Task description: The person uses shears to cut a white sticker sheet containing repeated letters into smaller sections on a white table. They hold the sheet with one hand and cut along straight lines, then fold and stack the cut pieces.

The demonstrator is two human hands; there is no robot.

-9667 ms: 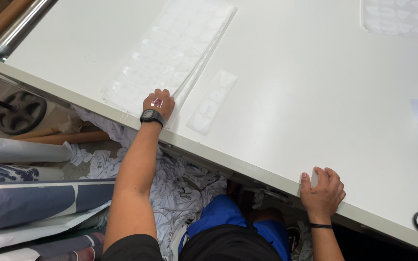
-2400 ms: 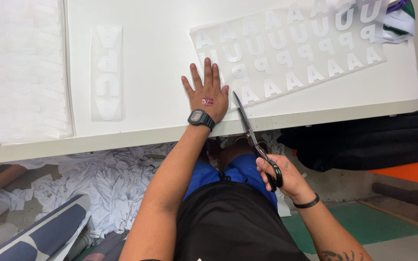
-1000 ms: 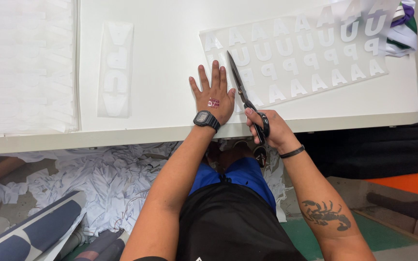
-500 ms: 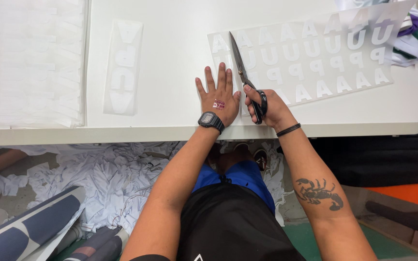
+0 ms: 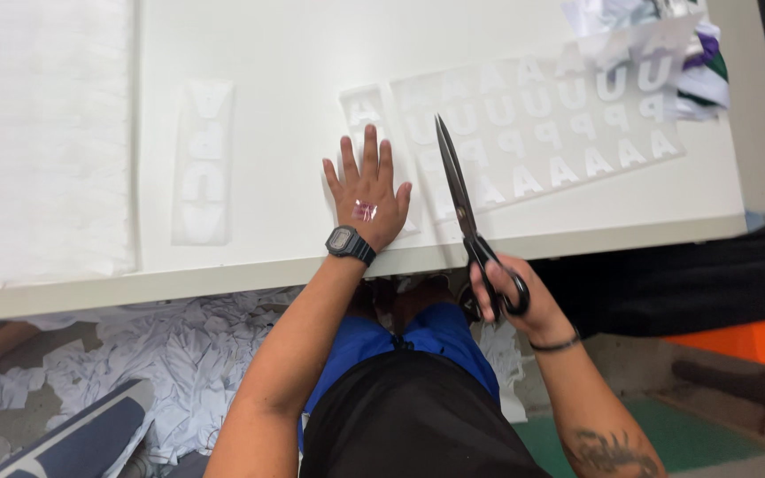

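- Two hands in my view. Left hand [image 5: 367, 190] lies flat, fingers spread, palm down on a narrow clear strip of white cut-out letters [image 5: 374, 142] near the front edge of the white table [image 5: 294, 53]; black digital wristwatch [image 5: 349, 243] on that wrist.
- Right hand [image 5: 511, 292] is closed through the handles of long black-handled metal scissors [image 5: 462, 199], just off the table edge. Blades look nearly closed, tips pointing away from me, lying over the near-left edge of a large clear sheet of white letters [image 5: 568, 124].
- Strip & big sheet sit side by side, just beside each other.
- Another narrow letter strip [image 5: 201, 164] lies well left of my left hand.
- Far left: big white sheet [image 5: 42, 133].
- Below the table: crumpled white scraps [image 5: 170, 372] on the floor.
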